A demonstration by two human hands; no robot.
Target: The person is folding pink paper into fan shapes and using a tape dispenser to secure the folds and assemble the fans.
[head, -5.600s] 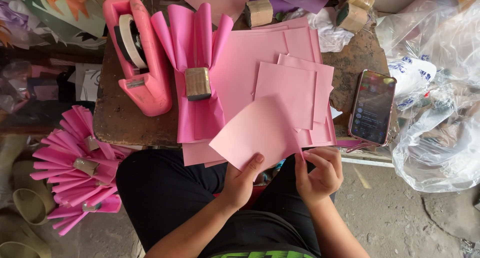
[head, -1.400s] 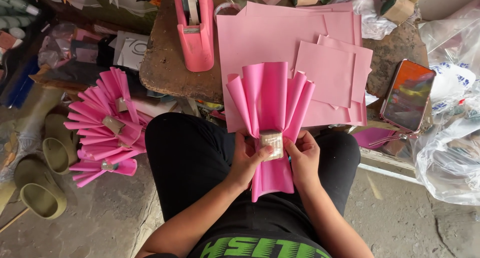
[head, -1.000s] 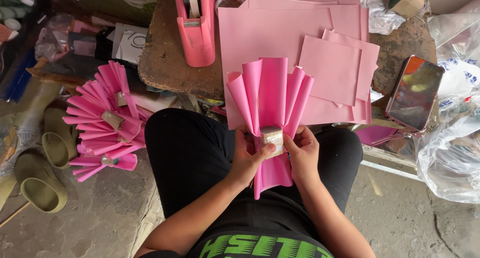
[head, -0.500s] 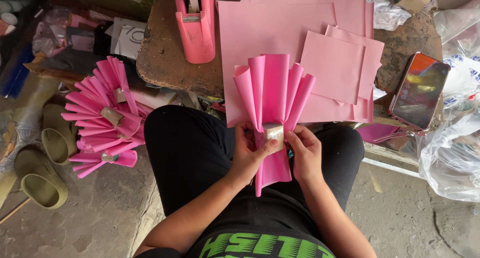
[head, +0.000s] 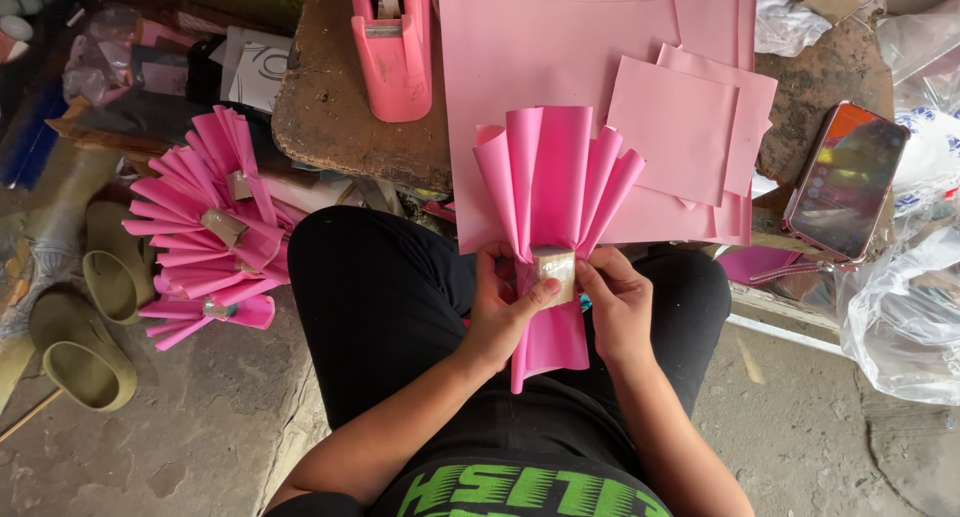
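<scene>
in the head view, the person sits with black trousers at the edge of a worn wooden table (head: pixel 330 117) and holds a pleated pink paper fan (head: pixel 552 192) upright over the lap, in front of the table's near edge. the fan spreads wide at the top and narrows to a gathered waist, where a band of tan tape (head: pixel 555 267) wraps it; a short pink tail hangs below the hands. the left hand (head: pixel 503 302) grips the waist from its side, thumb pressed across the front onto the tape, fingers curled behind. the right hand (head: pixel 612 299) closes on the other side of the waist, fingertips pinching the edge of the tape band. both hands touch the fan and lie just beside each other.

on the table behind the fan lies a stack of flat pink sheets (head: pixel 560 47), with smaller pink squares (head: pixel 690 127) on top toward the right. a pink tape dispenser (head: pixel 392 47) stands at the left of the sheets. a phone (head: pixel 845 182) with a lit screen lies tilted at the table's right end, near clear plastic bags (head: pixel 905 307).

on the floor to the person's left sits a pile of finished pink fans (head: pixel 205 227), each bound with tape. further left, a pair of olive slippers (head: pixel 85 327) rests on the concrete floor.
</scene>
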